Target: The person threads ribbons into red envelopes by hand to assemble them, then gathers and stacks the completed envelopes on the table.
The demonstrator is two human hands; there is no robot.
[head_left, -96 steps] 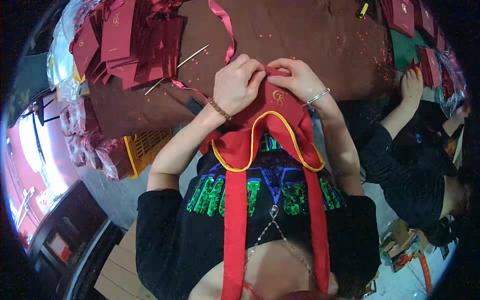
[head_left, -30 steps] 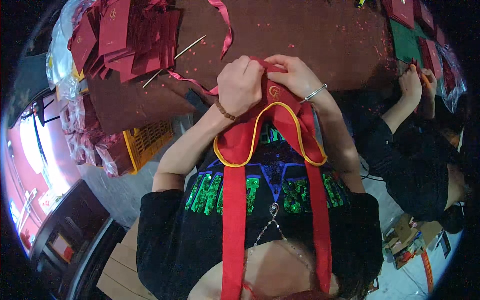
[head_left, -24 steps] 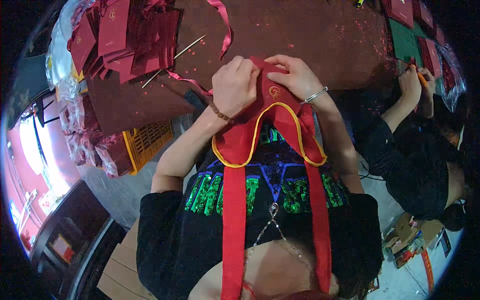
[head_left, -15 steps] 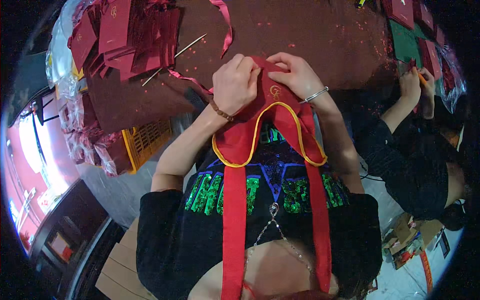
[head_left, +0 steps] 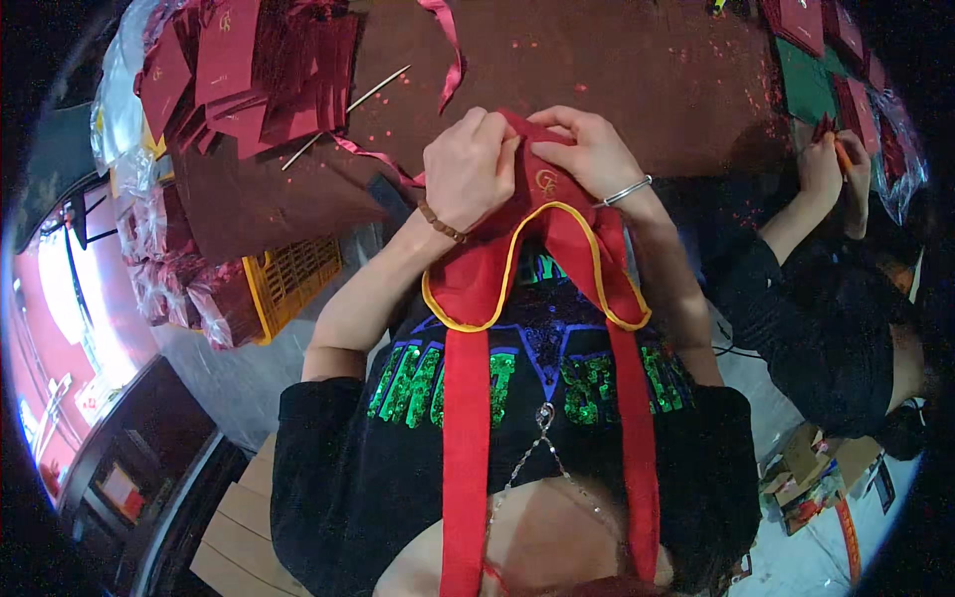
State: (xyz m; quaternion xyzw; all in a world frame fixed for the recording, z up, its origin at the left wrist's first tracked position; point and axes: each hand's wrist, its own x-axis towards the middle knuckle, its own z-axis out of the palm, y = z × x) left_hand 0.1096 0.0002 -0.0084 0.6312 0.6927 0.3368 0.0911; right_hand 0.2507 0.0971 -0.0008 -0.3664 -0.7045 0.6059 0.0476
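Observation:
A red apron (head_left: 477, 279) with yellow trim and a small gold emblem hangs from my neck by two red straps. Its front is lifted away from my dark sequined shirt, and bunched cloth rises between my hands. My left hand (head_left: 468, 169), with a brown bead bracelet at the wrist, is closed in a fist on the cloth's left side. Opposite it, my right hand (head_left: 587, 154), wearing a silver bangle, pinches the cloth with bent fingers. Whether anything small sits inside the fingers is hidden.
On the brown-covered table (head_left: 617, 60) lie stacked dark red card sleeves (head_left: 229, 60), a thin wooden stick (head_left: 378, 90) and pink-red ribbon (head_left: 453, 60). A yellow crate (head_left: 293, 284) stands below left. At right, another person's hands (head_left: 821, 169) hold a dark red piece and something orange.
My hands stay almost still on the red cloth, with only tiny finger shifts. The other person's hands at right have moved slightly, and their dark red piece shows more.

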